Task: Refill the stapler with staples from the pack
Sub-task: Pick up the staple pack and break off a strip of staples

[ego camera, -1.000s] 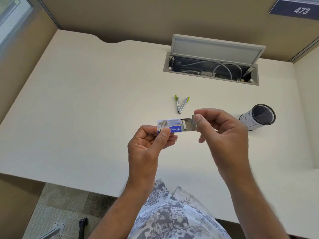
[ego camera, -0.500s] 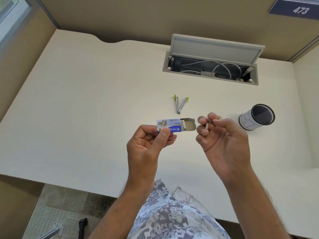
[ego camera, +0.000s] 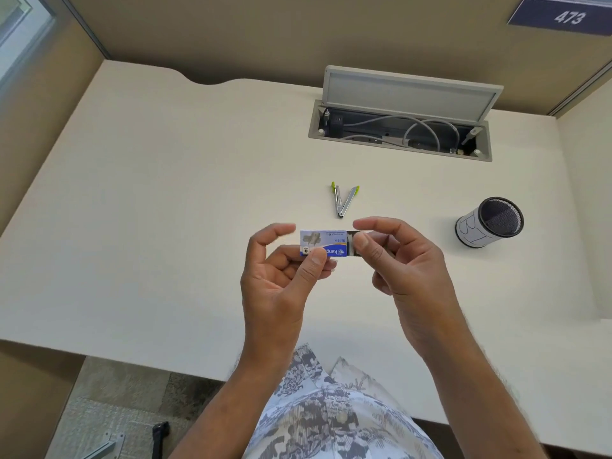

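A small blue and white staple pack (ego camera: pixel 326 241) is held above the desk by my left hand (ego camera: pixel 278 279), with the thumb on its front face and the fingers behind it. My right hand (ego camera: pixel 407 270) pinches the pack's open right end, where a grey inner tray sticks out. Whether staples sit between those fingers is hidden. The stapler (ego camera: pixel 344 202), metal with green tips, lies opened in a V on the cream desk (ego camera: pixel 165 210), just beyond both hands and untouched.
A black mesh pen cup (ego camera: pixel 486 223) wrapped in white paper lies on its side at the right. An open cable box (ego camera: pixel 400 134) with a raised lid is set into the desk at the back. Partition walls close the back and sides.
My right hand pulled away from the pack with a small strip in its fingertips, then came back to the pack's open end. The left hand kept the pack nearly still.
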